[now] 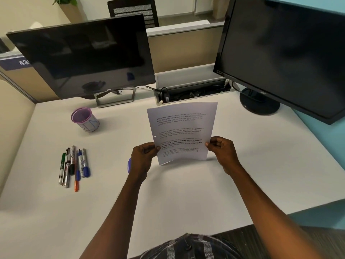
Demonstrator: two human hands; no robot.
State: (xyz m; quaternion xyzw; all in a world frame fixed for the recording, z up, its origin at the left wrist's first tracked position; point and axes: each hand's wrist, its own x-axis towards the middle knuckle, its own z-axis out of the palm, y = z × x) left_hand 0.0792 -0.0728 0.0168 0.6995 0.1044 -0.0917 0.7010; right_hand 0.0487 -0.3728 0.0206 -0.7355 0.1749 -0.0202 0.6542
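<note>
A printed sheet of paper (182, 128) stands nearly upright above the white desk (186, 193), its lower edge close to the desktop. My left hand (142, 159) pinches its lower left edge, and a blue pen (129, 165) pokes out beside that hand. My right hand (223, 154) pinches the lower right edge. The page carries several short paragraphs of text, one partly in bold.
Several markers and pens (73, 167) lie in a row at the left. A purple-rimmed cup (85, 119) stands behind them. A Dell monitor (84, 58) is at the back left, a second monitor (283, 53) at the right, and an open cable tray (192, 92) lies between them.
</note>
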